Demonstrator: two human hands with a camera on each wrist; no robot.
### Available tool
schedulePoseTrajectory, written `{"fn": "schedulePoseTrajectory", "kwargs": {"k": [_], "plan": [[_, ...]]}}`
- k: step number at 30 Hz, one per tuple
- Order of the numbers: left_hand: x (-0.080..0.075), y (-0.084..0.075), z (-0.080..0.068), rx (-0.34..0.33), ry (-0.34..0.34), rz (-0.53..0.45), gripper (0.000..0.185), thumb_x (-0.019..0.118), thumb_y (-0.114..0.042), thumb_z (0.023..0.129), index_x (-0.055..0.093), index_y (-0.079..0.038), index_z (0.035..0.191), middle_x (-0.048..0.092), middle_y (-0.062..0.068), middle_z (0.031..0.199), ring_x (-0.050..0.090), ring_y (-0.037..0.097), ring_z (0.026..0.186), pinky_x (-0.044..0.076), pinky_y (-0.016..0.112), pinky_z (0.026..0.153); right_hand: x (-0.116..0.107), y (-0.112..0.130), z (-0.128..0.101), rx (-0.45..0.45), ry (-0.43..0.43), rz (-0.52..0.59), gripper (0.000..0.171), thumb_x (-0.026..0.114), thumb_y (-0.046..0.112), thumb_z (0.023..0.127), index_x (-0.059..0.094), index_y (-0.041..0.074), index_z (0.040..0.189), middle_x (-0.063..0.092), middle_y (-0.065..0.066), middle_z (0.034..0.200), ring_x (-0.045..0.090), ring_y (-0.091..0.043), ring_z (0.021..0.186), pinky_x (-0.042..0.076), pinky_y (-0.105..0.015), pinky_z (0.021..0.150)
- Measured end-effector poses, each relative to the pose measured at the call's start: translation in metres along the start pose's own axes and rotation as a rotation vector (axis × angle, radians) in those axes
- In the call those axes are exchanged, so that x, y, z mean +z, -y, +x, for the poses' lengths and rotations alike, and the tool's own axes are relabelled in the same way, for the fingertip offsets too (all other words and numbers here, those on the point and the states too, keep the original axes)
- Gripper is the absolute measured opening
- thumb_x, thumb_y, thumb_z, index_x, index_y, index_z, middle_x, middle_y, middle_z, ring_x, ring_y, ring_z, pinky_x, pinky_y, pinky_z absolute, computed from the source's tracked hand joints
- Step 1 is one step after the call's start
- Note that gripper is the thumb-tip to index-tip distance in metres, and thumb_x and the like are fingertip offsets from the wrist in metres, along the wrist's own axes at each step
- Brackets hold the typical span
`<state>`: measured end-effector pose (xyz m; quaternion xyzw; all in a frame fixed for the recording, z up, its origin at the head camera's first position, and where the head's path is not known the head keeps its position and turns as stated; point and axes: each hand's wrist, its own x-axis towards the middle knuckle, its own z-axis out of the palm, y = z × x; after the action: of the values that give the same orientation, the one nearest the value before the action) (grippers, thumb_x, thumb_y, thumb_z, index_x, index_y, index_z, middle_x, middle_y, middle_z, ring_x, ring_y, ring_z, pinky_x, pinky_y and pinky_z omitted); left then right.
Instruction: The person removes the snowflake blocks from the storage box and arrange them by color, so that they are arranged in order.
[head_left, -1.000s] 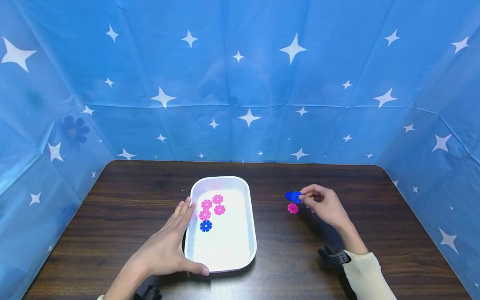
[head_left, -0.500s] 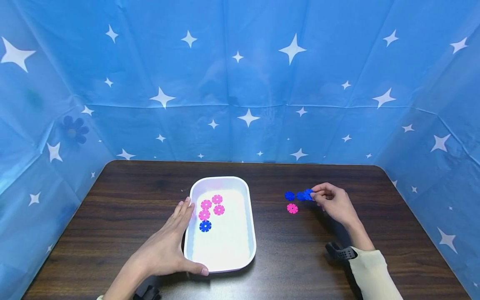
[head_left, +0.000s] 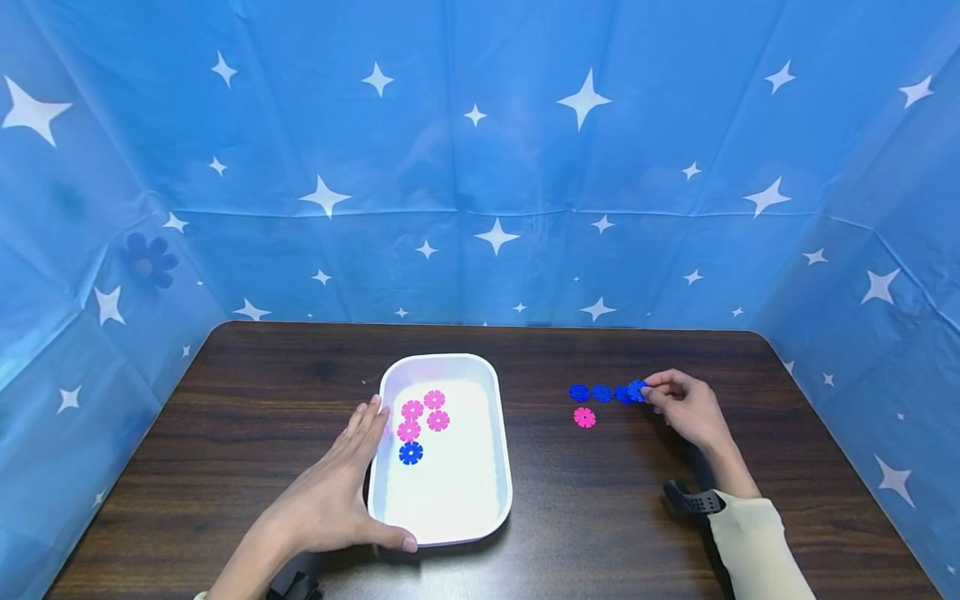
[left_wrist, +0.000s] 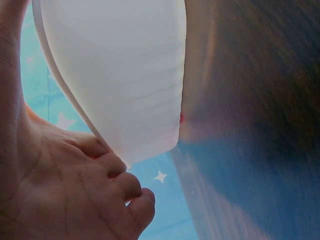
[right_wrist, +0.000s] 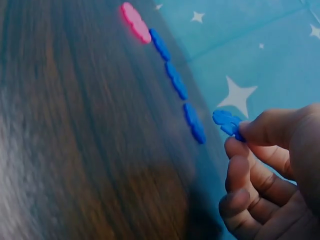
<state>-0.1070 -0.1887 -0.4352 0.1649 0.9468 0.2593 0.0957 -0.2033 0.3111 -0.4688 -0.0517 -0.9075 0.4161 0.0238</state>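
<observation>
Here the right hand (head_left: 686,406) pinches a blue disc (right_wrist: 227,123) at its fingertips, just past the row (head_left: 600,392) on the table, while the left hand (head_left: 337,492), fingers relaxed, steadies the tray (head_left: 450,367).

We keep our left hand (head_left: 330,492) flat, fingers (head_left: 369,421) straight, thumb extended forward; our right hand (head_left: 686,404) is extended, fingers (right_wrist: 260,131) curled in a pinch; both wrists are low.

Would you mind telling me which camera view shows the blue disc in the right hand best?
The right wrist view: the blue disc sits large, pinched by the right hand. The head view shows it small; the left wrist view misses it.
</observation>
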Motion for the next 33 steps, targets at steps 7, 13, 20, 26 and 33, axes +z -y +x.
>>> {"fn": "schedulePoseTrajectory", "kwargs": {"k": [7,13,20,26,33], "plan": [[0.000,0.000,0.000,0.005,-0.003,-0.001,0.160,0.076,-0.093,0.044,0.006,-0.017,0.167,-0.001,0.005,0.175,0.001,0.032,0.162,0.028,0.067,0.120,-0.003,-0.005,0.002,0.021,-0.076,-0.121,0.018,0.067,0.019,0.098,0.071,0.005,0.107,0.074,-0.010,0.090,0.063,-0.018,0.076,0.046,-0.027,0.065],[0.001,0.000,0.000,0.006,-0.002,-0.001,0.161,0.077,-0.093,0.044,0.006,-0.017,0.167,-0.002,0.004,0.175,0.000,0.031,0.162,0.027,0.067,0.120,-0.002,-0.008,0.002,-0.007,-0.149,-0.224,0.014,0.069,0.015,0.094,0.072,0.004,0.101,0.071,-0.010,0.086,0.057,-0.021,0.073,0.041,-0.029,0.064],[0.001,0.000,0.000,0.004,-0.002,0.002,0.161,0.076,-0.094,0.044,0.007,-0.016,0.167,-0.003,0.003,0.175,0.000,0.031,0.162,0.028,0.067,0.120,-0.001,-0.009,0.003,-0.043,-0.154,-0.265,0.012,0.069,0.014,0.094,0.071,0.003,0.097,0.068,-0.009,0.082,0.055,-0.021,0.070,0.038,-0.029,0.064],[0.000,0.001,0.000,0.010,-0.003,0.000,0.161,0.076,-0.093,0.044,0.008,-0.014,0.166,-0.002,0.003,0.175,0.000,0.031,0.162,0.028,0.067,0.120,-0.003,-0.004,0.000,-0.051,-0.152,-0.262,0.014,0.069,0.018,0.095,0.071,0.004,0.098,0.068,-0.009,0.083,0.056,-0.022,0.074,0.039,-0.030,0.066],[0.000,0.001,0.000,0.006,-0.005,-0.006,0.161,0.077,-0.093,0.044,0.008,-0.014,0.166,-0.001,0.005,0.175,0.000,0.032,0.162,0.026,0.068,0.120,-0.001,0.009,-0.007,-0.098,-0.124,-0.241,0.015,0.070,0.019,0.096,0.070,0.004,0.101,0.069,-0.008,0.085,0.057,-0.020,0.073,0.042,-0.030,0.066]]}}
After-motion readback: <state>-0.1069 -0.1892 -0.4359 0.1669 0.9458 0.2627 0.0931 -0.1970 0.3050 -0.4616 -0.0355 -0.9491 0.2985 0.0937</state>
